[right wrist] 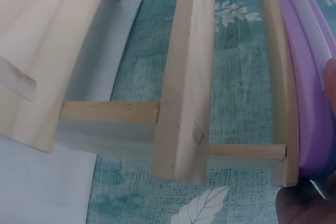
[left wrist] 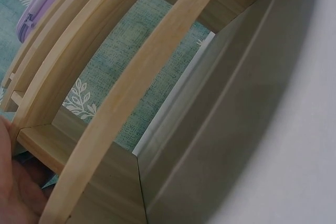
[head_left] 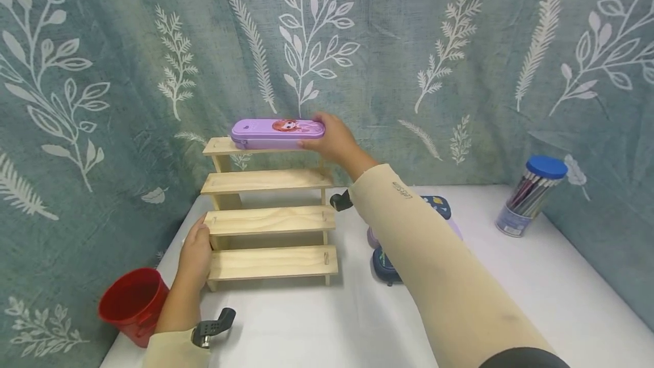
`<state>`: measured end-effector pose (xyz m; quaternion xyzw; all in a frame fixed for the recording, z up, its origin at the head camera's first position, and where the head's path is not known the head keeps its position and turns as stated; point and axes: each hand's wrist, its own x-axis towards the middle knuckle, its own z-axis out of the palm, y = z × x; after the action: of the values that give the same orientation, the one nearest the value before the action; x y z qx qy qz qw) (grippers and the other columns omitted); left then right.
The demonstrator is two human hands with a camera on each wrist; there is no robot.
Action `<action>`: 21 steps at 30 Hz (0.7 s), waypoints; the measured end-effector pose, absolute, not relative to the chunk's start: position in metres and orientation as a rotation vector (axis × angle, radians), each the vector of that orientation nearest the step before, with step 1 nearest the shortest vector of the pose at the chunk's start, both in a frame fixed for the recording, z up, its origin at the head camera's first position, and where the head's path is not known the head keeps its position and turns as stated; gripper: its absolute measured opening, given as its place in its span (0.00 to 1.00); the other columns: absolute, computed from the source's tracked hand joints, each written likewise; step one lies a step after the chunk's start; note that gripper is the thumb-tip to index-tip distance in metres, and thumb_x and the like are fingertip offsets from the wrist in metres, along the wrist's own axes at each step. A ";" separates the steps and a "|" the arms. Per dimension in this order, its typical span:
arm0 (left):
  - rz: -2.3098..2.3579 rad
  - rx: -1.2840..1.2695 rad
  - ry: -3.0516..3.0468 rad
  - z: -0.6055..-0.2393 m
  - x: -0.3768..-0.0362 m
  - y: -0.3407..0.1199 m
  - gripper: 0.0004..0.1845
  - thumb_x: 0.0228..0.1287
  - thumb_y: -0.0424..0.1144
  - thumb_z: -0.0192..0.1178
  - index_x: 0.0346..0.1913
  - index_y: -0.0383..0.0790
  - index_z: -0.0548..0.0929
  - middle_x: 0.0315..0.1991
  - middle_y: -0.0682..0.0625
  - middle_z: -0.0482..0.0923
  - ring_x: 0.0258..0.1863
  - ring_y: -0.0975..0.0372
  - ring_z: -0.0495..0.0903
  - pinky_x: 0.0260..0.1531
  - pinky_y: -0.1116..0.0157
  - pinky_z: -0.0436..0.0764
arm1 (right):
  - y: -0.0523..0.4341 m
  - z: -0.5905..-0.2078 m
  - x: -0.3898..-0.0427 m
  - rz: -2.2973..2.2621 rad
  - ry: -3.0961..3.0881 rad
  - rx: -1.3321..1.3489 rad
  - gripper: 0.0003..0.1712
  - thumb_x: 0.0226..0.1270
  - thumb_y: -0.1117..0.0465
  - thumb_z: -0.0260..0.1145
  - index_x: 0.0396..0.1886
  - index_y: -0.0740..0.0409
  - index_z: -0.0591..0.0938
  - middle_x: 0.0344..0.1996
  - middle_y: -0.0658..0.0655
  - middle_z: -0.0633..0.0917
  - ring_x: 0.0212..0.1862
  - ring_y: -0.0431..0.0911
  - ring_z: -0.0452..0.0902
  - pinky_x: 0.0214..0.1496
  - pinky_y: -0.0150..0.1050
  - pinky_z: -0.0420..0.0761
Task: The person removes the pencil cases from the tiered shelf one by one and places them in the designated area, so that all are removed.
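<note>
A four-step wooden shelf rack (head_left: 271, 220) stands on the white table. On its top step lies a purple pencil case (head_left: 265, 135) with a cartoon girl on the lid. My right hand (head_left: 334, 139) grips the case's right end, thumb at the front and fingers over the far side. In the right wrist view the purple pencil case (right wrist: 307, 93) sits flat along the top board, with fingertips at its side. My left hand (head_left: 195, 251) holds the rack's left side near the lower two steps. The left wrist view has the left hand's fingers (left wrist: 26, 187) curled at the side panel.
A red bucket (head_left: 134, 305) stands left, beside my left forearm. Behind my right forearm, partly hidden, lie a dark blue pencil case (head_left: 384, 267) and another dark case (head_left: 438, 205). A clear tub of pencils (head_left: 528, 197) with a blue lid stands far right. Patterned green cloth (head_left: 378, 72) hangs behind.
</note>
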<state>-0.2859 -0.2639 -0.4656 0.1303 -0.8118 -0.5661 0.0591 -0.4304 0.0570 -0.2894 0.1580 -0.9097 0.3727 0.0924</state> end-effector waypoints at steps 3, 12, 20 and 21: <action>-1.723 0.375 -2.451 -0.466 -0.287 -0.263 0.34 0.84 0.58 0.23 0.86 0.55 0.48 0.86 0.51 0.46 0.86 0.50 0.41 0.83 0.40 0.42 | 0.062 -0.290 -0.426 1.118 -2.667 0.472 0.41 0.60 0.43 0.81 0.67 0.55 0.76 0.61 0.55 0.81 0.59 0.50 0.77 0.68 0.47 0.77; -1.713 0.381 -2.450 -0.467 -0.287 -0.263 0.34 0.84 0.57 0.23 0.86 0.54 0.48 0.86 0.51 0.46 0.86 0.50 0.41 0.83 0.40 0.42 | 0.078 -0.299 -0.408 1.139 -2.609 0.488 0.38 0.57 0.47 0.84 0.63 0.55 0.79 0.59 0.55 0.81 0.59 0.50 0.76 0.65 0.47 0.78; -1.697 0.365 -2.463 -0.468 -0.286 -0.265 0.34 0.84 0.56 0.23 0.86 0.54 0.48 0.86 0.50 0.46 0.86 0.50 0.41 0.83 0.41 0.42 | 0.099 -0.313 -0.374 1.266 -2.578 0.465 0.44 0.55 0.49 0.85 0.69 0.55 0.76 0.65 0.56 0.78 0.67 0.52 0.74 0.72 0.49 0.75; -1.694 0.359 -2.460 -0.468 -0.286 -0.265 0.34 0.84 0.56 0.23 0.86 0.54 0.49 0.86 0.51 0.46 0.86 0.50 0.41 0.83 0.41 0.43 | 0.102 -0.315 -0.370 1.279 -2.575 0.453 0.44 0.55 0.49 0.85 0.69 0.55 0.76 0.66 0.56 0.78 0.67 0.52 0.74 0.72 0.50 0.75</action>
<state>-0.2863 -0.2647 -0.4679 0.1192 -0.8159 -0.5618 0.0668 -0.3696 0.1025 -0.3150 0.1546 -0.8789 0.4364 0.1152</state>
